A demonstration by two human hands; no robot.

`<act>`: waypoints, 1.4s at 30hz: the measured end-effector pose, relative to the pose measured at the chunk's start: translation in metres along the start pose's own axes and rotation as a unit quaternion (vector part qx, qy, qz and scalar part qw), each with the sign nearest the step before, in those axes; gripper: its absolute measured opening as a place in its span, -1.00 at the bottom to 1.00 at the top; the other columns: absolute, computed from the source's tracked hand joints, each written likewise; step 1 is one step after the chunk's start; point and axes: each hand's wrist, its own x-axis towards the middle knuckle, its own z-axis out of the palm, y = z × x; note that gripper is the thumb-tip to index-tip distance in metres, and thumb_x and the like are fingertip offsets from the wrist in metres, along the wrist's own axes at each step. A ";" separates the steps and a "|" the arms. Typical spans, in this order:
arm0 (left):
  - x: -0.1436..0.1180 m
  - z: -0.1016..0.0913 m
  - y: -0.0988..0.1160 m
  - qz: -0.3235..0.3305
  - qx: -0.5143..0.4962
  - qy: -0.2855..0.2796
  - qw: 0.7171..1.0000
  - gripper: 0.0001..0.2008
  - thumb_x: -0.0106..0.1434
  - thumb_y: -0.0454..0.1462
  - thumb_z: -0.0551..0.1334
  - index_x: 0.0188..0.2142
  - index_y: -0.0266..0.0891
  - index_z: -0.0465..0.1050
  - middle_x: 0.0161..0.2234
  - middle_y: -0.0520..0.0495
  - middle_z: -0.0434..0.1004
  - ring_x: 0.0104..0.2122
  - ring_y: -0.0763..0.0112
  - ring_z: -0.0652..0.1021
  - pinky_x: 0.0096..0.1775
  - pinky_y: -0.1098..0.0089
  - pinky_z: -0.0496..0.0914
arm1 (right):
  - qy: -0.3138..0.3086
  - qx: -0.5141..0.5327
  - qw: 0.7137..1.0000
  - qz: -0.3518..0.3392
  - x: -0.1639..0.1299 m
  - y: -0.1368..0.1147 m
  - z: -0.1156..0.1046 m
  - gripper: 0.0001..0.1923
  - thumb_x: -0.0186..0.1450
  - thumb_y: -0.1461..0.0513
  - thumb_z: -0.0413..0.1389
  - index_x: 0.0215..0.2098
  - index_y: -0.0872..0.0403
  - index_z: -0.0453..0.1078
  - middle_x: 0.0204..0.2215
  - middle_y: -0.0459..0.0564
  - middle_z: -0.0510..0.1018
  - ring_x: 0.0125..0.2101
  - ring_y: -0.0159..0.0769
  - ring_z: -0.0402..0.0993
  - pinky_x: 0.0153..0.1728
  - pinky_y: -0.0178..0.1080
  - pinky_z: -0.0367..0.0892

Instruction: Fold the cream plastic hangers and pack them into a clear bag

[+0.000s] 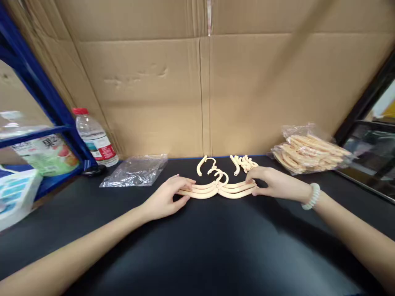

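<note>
Three cream plastic clothes hangers [202, 194] lie overlapping on the black table, their hooks pointing toward the back. My left hand [166, 198] pinches the left ends of the hangers between thumb and fingers. At their right ends, my right hand [271, 183], with a pale bead bracelet at the wrist, has its thumb and fingers closed round the tips. Just behind the hangers are a loose hanger arm [201, 165] and a loose hook [211, 159]. Another loose arm [235, 165] lies to the right, beside a small pile of hooks [246, 163].
A crumpled clear plastic bag [134, 170] lies at the back left, near a red-capped water bottle [95, 137]. At the back right is a clear bag of cream hanger parts [310, 152]. A cardboard wall [148, 94] closes the rear; a blue frame [37, 82] stands left.
</note>
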 end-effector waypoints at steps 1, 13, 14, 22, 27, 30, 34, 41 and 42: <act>-0.001 0.000 0.001 -0.001 -0.002 0.003 1.000 -0.83 0.23 -0.34 0.14 -0.17 -0.16 0.33 -0.01 -0.09 0.49 0.01 0.26 0.48 0.19 -0.01 0.12 | 0.001 0.001 1.000 -0.001 -0.001 0.000 0.000 -0.84 0.26 0.14 0.11 -0.30 0.08 0.37 -0.33 -0.01 0.46 -0.31 -0.22 0.35 -0.26 -0.21 0.23; -0.002 -0.001 0.002 0.008 -0.019 0.058 0.998 -0.89 0.23 -0.36 0.11 -0.23 -0.20 0.33 -0.08 -0.14 0.50 -0.09 0.24 0.51 -0.01 0.16 0.36 | 0.004 -0.008 1.000 0.008 -0.006 0.001 -0.005 -0.77 0.18 0.14 0.20 -0.23 0.06 0.39 -0.25 -0.01 0.50 -0.22 -0.17 0.40 -0.22 -0.20 0.25; -0.002 -0.002 0.002 0.009 -0.016 0.067 0.998 -0.89 0.24 -0.37 0.10 -0.24 -0.21 0.33 -0.10 -0.13 0.50 -0.11 0.26 0.51 -0.03 0.18 0.37 | 0.007 -0.011 1.000 0.009 -0.006 0.001 -0.006 -0.78 0.18 0.14 0.20 -0.24 0.06 0.39 -0.25 -0.01 0.50 -0.23 -0.17 0.40 -0.22 -0.20 0.25; -0.001 -0.002 0.001 -0.019 0.001 0.094 0.995 -0.89 0.31 -0.35 0.05 -0.28 -0.21 0.33 -0.18 -0.07 0.50 -0.16 0.29 0.50 -0.07 0.23 0.34 | 0.029 -0.038 0.999 0.020 -0.006 0.002 -0.001 -0.86 0.21 0.19 0.17 -0.30 0.06 0.33 -0.29 -0.03 0.48 -0.27 -0.20 0.38 -0.26 -0.21 0.25; 0.000 -0.002 0.001 -0.020 0.000 0.094 0.995 -0.88 0.29 -0.37 0.05 -0.28 -0.20 0.34 -0.19 -0.07 0.50 -0.16 0.29 0.50 -0.07 0.24 0.33 | 0.033 -0.035 0.999 0.018 -0.006 0.003 -0.001 -0.88 0.20 0.20 0.16 -0.31 0.06 0.34 -0.31 -0.03 0.47 -0.28 -0.20 0.39 -0.28 -0.21 0.25; -0.001 -0.003 0.002 -0.012 -0.007 0.088 0.996 -0.88 0.23 -0.40 0.07 -0.27 -0.20 0.33 -0.18 -0.07 0.49 -0.16 0.29 0.49 -0.06 0.23 0.33 | 0.030 -0.033 0.999 0.014 -0.007 0.001 -0.003 -0.88 0.21 0.19 0.16 -0.31 0.06 0.34 -0.31 -0.03 0.47 -0.28 -0.19 0.39 -0.27 -0.21 0.25; -0.003 -0.006 0.005 0.022 -0.022 0.063 0.998 -0.77 0.11 -0.45 0.10 -0.23 -0.20 0.30 -0.11 -0.09 0.44 -0.09 0.25 0.45 -0.01 0.18 0.30 | 0.023 -0.030 0.999 0.014 -0.007 0.000 -0.004 -0.88 0.22 0.19 0.15 -0.31 0.07 0.34 -0.31 -0.02 0.47 -0.28 -0.20 0.39 -0.26 -0.20 0.25; -0.003 -0.004 0.008 0.030 -0.011 0.037 0.999 -0.67 0.00 -0.53 0.06 -0.24 -0.19 0.27 -0.08 -0.10 0.38 -0.07 0.25 0.40 -0.02 0.18 0.30 | 0.019 -0.028 0.999 0.014 -0.006 0.001 -0.002 -0.90 0.22 0.20 0.14 -0.34 0.07 0.35 -0.32 -0.02 0.47 -0.29 -0.20 0.39 -0.28 -0.21 0.24; -0.002 -0.004 0.008 0.029 -0.010 0.037 0.999 -0.67 0.01 -0.53 0.06 -0.24 -0.18 0.27 -0.08 -0.10 0.38 -0.08 0.25 0.40 -0.04 0.18 0.30 | 0.018 -0.027 0.999 0.014 -0.006 0.001 -0.002 -0.90 0.23 0.20 0.13 -0.34 0.07 0.35 -0.33 -0.02 0.47 -0.29 -0.20 0.39 -0.28 -0.21 0.24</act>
